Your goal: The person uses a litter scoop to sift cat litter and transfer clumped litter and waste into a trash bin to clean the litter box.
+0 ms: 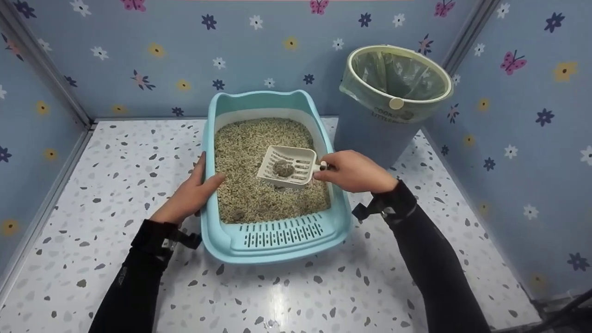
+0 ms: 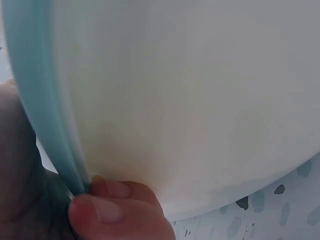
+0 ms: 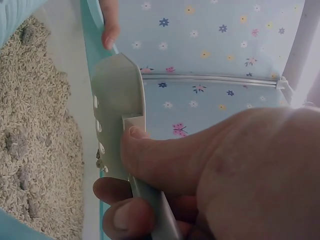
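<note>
A blue litter box (image 1: 277, 252) holds pelleted litter (image 1: 249, 152) with some darker clumps. My right hand (image 1: 356, 172) grips the handle of a slotted beige scoop (image 1: 300, 155) above the litter; a round clump (image 1: 283, 168) lies in it. The right wrist view shows thumb and fingers around the handle of the scoop (image 3: 117, 90). On the left side, my left hand (image 1: 188, 196) grips the box's rim, thumb over the inside edge. In the left wrist view, fingertips (image 2: 107, 210) curl under the rim (image 2: 42, 100) against the pale outer wall.
A grey-blue bin (image 1: 374, 134) with a clear liner (image 1: 416, 74) stands behind and to the right of the box. Flower-patterned walls (image 1: 180, 60) enclose the speckled white surface (image 1: 129, 162) on three sides. A dark cable (image 1: 555, 319) lies at the lower right corner.
</note>
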